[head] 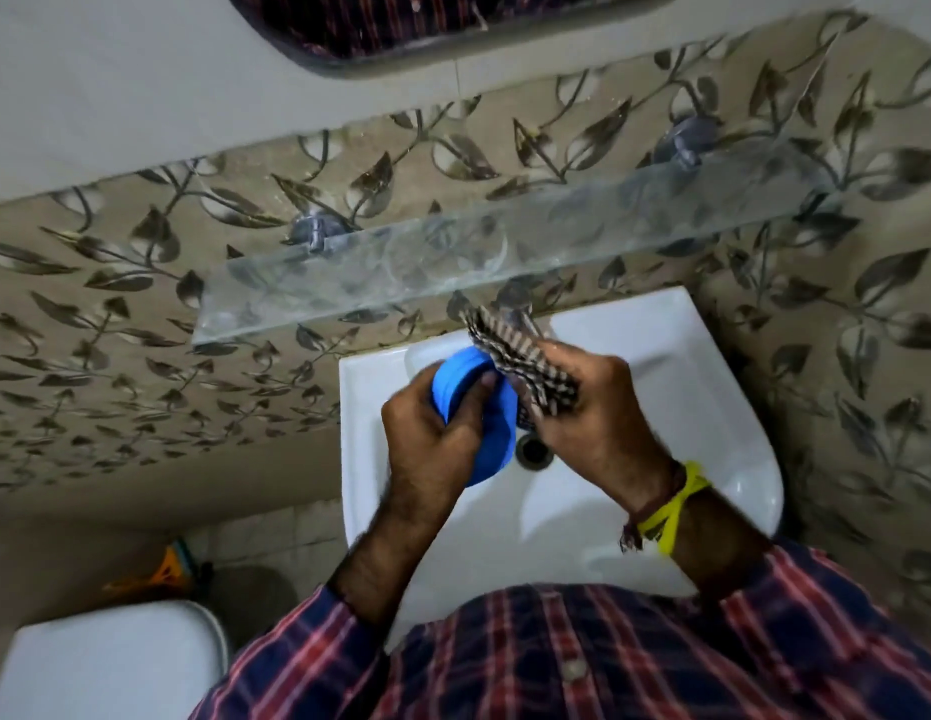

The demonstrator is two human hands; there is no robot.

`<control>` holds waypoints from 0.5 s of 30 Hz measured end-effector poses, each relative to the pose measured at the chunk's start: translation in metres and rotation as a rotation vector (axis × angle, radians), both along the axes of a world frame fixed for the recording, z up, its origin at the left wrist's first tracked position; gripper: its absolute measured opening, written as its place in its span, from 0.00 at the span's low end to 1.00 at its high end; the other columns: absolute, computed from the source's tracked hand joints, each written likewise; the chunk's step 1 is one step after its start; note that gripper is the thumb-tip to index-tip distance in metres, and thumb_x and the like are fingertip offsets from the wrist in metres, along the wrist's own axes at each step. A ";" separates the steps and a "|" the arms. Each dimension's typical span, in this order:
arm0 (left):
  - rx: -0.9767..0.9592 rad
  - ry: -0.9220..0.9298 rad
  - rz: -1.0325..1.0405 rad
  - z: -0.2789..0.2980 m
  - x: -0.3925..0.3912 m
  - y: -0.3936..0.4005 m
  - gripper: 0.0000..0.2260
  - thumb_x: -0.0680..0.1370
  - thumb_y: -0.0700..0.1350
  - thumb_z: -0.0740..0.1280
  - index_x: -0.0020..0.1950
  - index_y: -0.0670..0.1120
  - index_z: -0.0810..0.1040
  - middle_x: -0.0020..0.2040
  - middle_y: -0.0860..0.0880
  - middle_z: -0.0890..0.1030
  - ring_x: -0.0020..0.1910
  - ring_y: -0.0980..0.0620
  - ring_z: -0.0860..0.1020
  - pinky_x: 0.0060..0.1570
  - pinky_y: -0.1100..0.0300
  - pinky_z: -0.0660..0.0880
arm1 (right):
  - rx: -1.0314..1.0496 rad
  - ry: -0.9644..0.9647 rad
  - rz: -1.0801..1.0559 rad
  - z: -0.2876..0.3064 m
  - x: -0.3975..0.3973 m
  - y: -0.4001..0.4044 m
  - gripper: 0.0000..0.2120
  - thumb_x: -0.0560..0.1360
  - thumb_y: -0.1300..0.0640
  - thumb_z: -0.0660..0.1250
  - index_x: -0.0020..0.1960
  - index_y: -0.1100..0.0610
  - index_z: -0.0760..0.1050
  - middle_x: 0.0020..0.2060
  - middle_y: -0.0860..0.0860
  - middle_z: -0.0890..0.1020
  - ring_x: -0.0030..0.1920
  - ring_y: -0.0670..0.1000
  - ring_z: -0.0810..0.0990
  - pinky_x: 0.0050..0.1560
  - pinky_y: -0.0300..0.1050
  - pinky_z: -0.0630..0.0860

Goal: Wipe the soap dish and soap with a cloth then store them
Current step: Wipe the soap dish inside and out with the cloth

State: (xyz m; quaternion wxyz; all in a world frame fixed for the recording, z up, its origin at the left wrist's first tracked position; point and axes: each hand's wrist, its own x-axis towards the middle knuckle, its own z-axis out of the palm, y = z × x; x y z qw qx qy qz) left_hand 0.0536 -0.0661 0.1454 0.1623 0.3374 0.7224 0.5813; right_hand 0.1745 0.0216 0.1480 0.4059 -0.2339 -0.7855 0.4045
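Over the white sink (676,376), my left hand (427,433) grips a blue oval soap dish (492,428), tilted on its edge. My right hand (593,413) holds a brown checked cloth (515,350) bunched between its fingers and presses it against the dish's upper right side. Both hands meet above the sink's drain (533,449). No soap is visible; the inside of the dish is hidden from me.
A glass shelf (276,309) on two metal brackets runs along the leaf-patterned tile wall just above the sink. A mirror (401,33) hangs higher up. A white toilet lid (104,662) sits at lower left, with an orange object (167,569) on the floor behind it.
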 end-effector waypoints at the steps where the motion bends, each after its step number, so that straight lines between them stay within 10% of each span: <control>1: 0.012 -0.034 0.010 -0.001 -0.001 0.000 0.06 0.74 0.40 0.75 0.48 0.49 0.83 0.39 0.57 0.84 0.38 0.58 0.82 0.44 0.49 0.82 | 0.020 0.005 -0.012 0.000 -0.003 -0.002 0.23 0.72 0.71 0.71 0.67 0.63 0.77 0.63 0.53 0.82 0.64 0.47 0.80 0.65 0.50 0.77; 7: 0.184 -0.074 0.018 0.014 -0.012 0.009 0.07 0.72 0.48 0.74 0.50 0.49 0.84 0.44 0.47 0.86 0.45 0.41 0.84 0.45 0.37 0.82 | -0.097 -0.050 -0.240 -0.018 0.000 -0.021 0.07 0.72 0.64 0.76 0.49 0.63 0.82 0.41 0.52 0.86 0.41 0.30 0.80 0.44 0.26 0.75; 10: 0.177 -0.170 -0.053 0.013 -0.009 0.017 0.05 0.73 0.46 0.75 0.47 0.52 0.84 0.43 0.49 0.86 0.43 0.43 0.84 0.45 0.37 0.82 | -0.088 -0.015 -0.363 -0.015 -0.004 -0.018 0.04 0.71 0.64 0.75 0.45 0.62 0.82 0.36 0.53 0.85 0.35 0.44 0.81 0.39 0.40 0.78; 15: 0.012 -0.035 -0.203 0.018 -0.010 0.015 0.06 0.73 0.36 0.76 0.44 0.46 0.82 0.35 0.57 0.81 0.34 0.60 0.77 0.38 0.65 0.75 | 0.305 -0.194 -0.392 0.006 -0.001 0.000 0.16 0.73 0.58 0.70 0.60 0.58 0.82 0.45 0.55 0.88 0.42 0.58 0.85 0.42 0.51 0.80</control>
